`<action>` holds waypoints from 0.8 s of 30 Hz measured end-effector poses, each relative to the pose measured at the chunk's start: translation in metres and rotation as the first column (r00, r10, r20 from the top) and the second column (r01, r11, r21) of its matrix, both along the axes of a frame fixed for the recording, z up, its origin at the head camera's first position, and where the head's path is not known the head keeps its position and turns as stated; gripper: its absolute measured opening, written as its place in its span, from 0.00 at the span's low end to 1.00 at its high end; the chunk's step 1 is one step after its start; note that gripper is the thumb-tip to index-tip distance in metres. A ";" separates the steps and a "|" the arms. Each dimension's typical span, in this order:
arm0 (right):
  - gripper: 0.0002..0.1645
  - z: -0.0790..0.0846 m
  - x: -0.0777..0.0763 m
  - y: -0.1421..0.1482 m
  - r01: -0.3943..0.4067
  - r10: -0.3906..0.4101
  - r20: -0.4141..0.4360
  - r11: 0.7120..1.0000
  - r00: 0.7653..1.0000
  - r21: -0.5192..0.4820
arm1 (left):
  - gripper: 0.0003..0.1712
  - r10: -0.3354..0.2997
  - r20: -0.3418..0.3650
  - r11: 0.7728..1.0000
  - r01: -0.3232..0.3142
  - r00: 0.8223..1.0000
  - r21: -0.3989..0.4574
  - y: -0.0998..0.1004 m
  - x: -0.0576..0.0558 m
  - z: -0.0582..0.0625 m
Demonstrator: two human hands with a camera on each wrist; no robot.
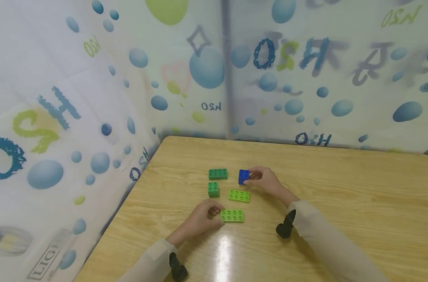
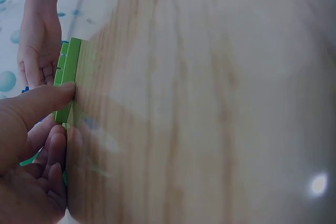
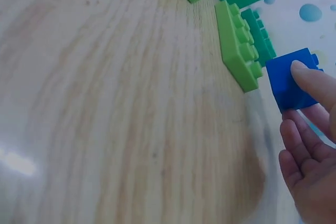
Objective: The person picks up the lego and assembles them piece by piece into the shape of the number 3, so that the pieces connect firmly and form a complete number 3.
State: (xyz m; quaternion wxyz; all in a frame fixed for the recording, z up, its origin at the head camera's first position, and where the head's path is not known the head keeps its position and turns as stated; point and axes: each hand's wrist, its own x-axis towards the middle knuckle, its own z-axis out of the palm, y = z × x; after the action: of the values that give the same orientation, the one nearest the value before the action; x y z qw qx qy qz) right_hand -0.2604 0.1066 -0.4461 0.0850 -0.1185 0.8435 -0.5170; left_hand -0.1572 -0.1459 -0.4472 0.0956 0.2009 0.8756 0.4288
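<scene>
Two hands pinch bricks on a wooden table

The right hand pinches a blue four-stud toy building brick between thumb and fingers, gripping it from its right side, studs up. The right wrist view shows the thumb pressed flat on one face; whether the brick's underside touches the table cannot be told. The left hand pinches the left end of a lime-green eight-stud brick, thumb on the near side, the other fingers curled behind. That brick lies nearest the person, its studs also facing up.

Between the two held bricks sits a second lime-green brick, likewise with eight studs, touched by neither hand. To its left stands a small green four-stud brick, and just beyond that a dark green eight-stud brick, to the left of the blue one and apart from it.

Farther out, pale sleeves cover both forearms, with a black wrist device at each cuff. The wood-grain table meets a white backdrop printed with blue and green bubbles and mirrored lettering.
</scene>
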 end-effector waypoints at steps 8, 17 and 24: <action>0.29 0.017 0.019 0.003 -0.130 0.130 -0.025 0.991 0.991 0.006 | 0.19 -0.007 -0.007 1.000 0.007 1.000 0.008 -0.001 0.000 -0.001; 0.30 0.023 0.042 0.004 -0.211 0.211 -0.052 0.977 0.976 0.016 | 0.19 -0.020 -0.009 1.000 0.020 1.000 0.012 -0.002 -0.001 -0.001; 0.24 0.020 0.059 0.000 -0.266 0.268 -0.108 0.963 0.957 0.033 | 0.19 -0.025 -0.004 1.000 0.025 1.000 0.014 -0.002 -0.001 -0.001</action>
State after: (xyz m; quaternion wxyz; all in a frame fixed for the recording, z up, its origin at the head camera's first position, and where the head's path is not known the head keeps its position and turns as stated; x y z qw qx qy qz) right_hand -0.2010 0.1069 -0.4258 0.1080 -0.2592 0.8277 -0.4858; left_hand -0.1581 -0.1475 -0.4477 0.0980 0.2134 0.8700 0.4335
